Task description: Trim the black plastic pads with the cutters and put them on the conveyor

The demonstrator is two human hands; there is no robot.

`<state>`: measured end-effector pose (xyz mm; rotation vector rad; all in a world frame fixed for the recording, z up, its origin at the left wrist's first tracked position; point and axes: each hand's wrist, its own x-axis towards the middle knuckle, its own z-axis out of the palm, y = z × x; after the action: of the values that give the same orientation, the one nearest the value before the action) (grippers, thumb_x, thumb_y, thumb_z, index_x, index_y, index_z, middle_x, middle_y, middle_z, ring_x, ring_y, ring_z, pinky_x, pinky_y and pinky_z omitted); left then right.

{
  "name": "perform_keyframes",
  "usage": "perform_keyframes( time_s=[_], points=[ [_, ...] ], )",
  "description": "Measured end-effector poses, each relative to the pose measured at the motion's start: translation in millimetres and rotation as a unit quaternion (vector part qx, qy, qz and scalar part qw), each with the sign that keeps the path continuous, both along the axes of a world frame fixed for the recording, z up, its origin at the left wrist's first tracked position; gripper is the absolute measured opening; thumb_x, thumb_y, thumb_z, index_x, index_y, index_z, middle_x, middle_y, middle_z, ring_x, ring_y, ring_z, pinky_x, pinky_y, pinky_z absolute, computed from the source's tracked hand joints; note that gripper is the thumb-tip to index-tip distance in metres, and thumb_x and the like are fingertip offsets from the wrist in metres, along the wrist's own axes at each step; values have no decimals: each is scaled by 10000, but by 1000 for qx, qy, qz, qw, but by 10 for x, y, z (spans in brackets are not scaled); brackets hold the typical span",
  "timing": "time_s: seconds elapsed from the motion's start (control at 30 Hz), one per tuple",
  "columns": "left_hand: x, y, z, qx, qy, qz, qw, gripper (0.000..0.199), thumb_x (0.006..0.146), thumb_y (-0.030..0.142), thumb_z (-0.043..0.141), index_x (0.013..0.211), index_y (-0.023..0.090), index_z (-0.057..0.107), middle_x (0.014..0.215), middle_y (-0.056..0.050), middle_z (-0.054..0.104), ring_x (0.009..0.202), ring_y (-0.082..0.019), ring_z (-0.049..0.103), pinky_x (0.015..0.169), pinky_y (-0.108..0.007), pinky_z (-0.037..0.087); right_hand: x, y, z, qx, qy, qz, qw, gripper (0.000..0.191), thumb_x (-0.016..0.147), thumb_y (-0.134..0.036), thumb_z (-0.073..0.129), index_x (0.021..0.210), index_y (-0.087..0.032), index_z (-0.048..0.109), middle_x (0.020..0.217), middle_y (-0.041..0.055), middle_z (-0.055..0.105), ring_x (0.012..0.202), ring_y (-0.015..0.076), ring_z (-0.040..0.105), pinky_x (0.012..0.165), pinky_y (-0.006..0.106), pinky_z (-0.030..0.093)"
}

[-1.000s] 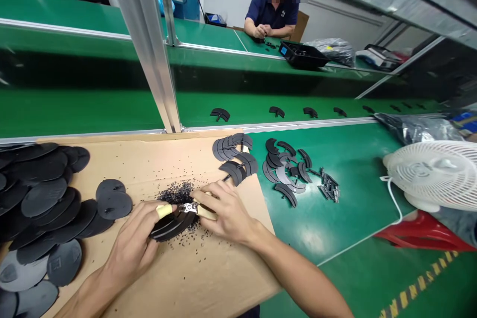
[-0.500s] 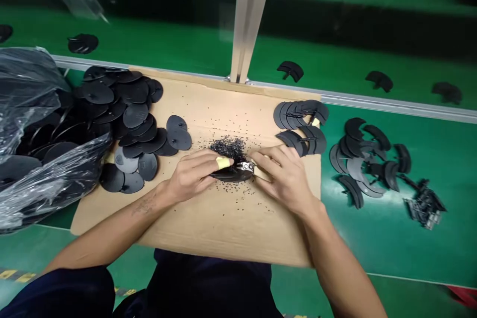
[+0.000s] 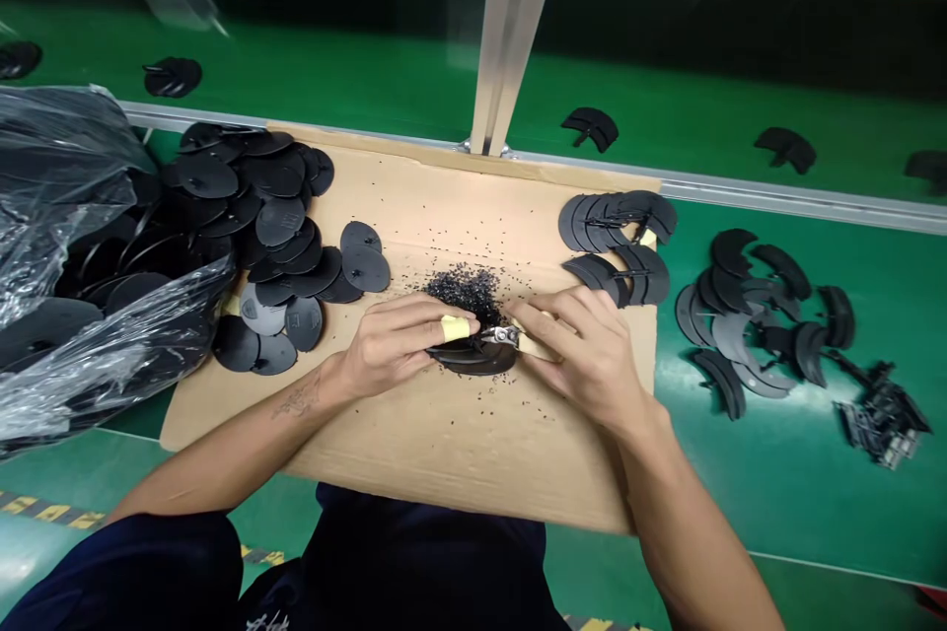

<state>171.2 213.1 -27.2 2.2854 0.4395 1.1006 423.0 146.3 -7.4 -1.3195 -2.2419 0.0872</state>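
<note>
My left hand (image 3: 396,343), with yellow tape wrapped round one digit, is closed on a dark oval plastic piece (image 3: 477,362) low over the cardboard. What exactly its fingertips pinch is partly hidden. In my right hand (image 3: 581,345) is a pair of small cutting pliers (image 3: 501,335), its metal jaws pointing left at the edge of the piece, close to my left fingertips. Whether the jaws are touching plastic is too small to tell. Just beyond both hands lies a heap of tiny black clippings (image 3: 466,291), with more scattered around it.
Black oval discs (image 3: 277,222) are piled at left beside a clear plastic bag (image 3: 66,177). Curved black pieces (image 3: 618,222) lie at the cardboard's (image 3: 459,454) right edge, others (image 3: 740,315) farther right by small dark parts (image 3: 884,414). A metal post (image 3: 514,39) rises behind.
The view has shifted slightly, so most things appear farther right. Both hands keep their hold, and more of the dark oval piece shows beneath them.
</note>
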Motion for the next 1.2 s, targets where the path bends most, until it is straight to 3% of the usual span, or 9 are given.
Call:
perform_keyframes(
  time_s=[0.2, 0.63, 1.0, 1.1, 1.2],
  points=[
    [4, 4, -16, 0, -14, -15, 1000, 448, 915, 98, 698, 1337, 238, 646, 1071, -72, 793, 942, -157, 758, 787, -287, 636, -13, -2, 22, -2, -14, 10, 1000, 294, 1002, -309, 602, 1289, -245, 621, 1034, 55, 720, 922, 212, 578, 763, 364, 397],
    [31, -3, -10, -26, -34, -15, 999, 367, 950, 128, 656, 1298, 240, 673, 1010, -59, 805, 891, -151, 765, 764, -280, 639, -61, -6, -5, 43, -27, 14, 999, 234, 1001, -198, 576, 1220, -156, 646, 938, 62, 722, 823, 177, 561, 720, 308, 438],
    [16, -5, -19, -31, -34, -30, 998, 387, 932, 108, 670, 1304, 218, 667, 1024, -78, 804, 934, -164, 767, 796, -299, 638, -86, -26, 50, 21, -54, 13, 998, 266, 1010, -235, 563, 1251, -147, 633, 883, 65, 703, 777, 184, 553, 672, 323, 457],
    [15, -6, -28, -38, -34, -37, 998, 394, 910, 66, 675, 1284, 192, 675, 1020, -92, 800, 933, -169, 760, 798, -302, 628, -103, -45, 28, 21, -40, 12, 999, 241, 1008, -188, 548, 1225, -155, 648, 844, 51, 707, 767, 172, 589, 665, 317, 465],
    [18, -6, -16, -52, -33, -46, 997, 402, 901, 52, 678, 1278, 191, 672, 1002, -92, 793, 902, -166, 743, 768, -305, 612, -115, -53, -30, -13, 36, 29, 999, 207, 1008, -192, 555, 1183, -153, 660, 838, 44, 701, 766, 157, 628, 650, 296, 481]
  ],
)
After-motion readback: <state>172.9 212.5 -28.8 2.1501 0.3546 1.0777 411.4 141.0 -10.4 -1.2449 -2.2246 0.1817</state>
